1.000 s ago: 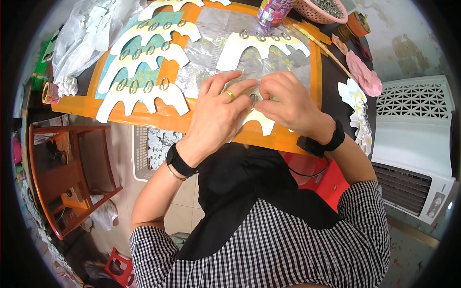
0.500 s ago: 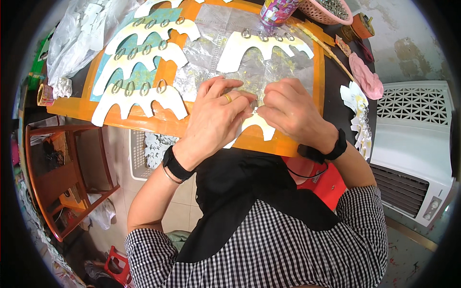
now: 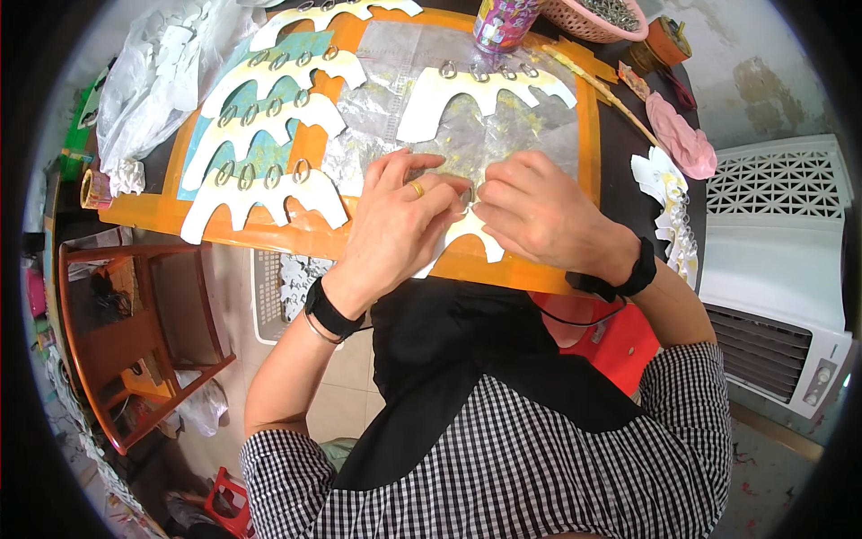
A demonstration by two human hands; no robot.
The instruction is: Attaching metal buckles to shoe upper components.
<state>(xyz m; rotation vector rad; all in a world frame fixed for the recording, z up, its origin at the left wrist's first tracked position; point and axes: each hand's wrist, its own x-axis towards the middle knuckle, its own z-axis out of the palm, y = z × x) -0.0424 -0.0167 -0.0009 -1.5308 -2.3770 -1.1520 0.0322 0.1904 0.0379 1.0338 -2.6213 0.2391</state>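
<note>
Fingertips of your left hand point(image 3: 404, 211) and right hand point(image 3: 539, 211) pinch the white scalloped paper cutout point(image 3: 471, 235) at the near edge of the orange board point(image 3: 588, 135) on the counter point(image 3: 620, 153). Thin, light, easily torn; hold its edges.

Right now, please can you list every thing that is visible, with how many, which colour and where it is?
cut-out under the hands: one, white, on the near edge of the board
orange board: one, orange, on the dark table
other cut-outs with metal rings: several, white with yellow tint, left and top of the board
clear sheet: one, shiny, middle of the board
plastic bag: one, clear white, far left
pink basket: one, top edge
pink shape: one, right of the board
wooden chair: one, brown, lower left
white appliance: one, right
left hand: gold ring, black wristband, on the cut-out
right hand: black wristband, pinching the cut-out
</note>
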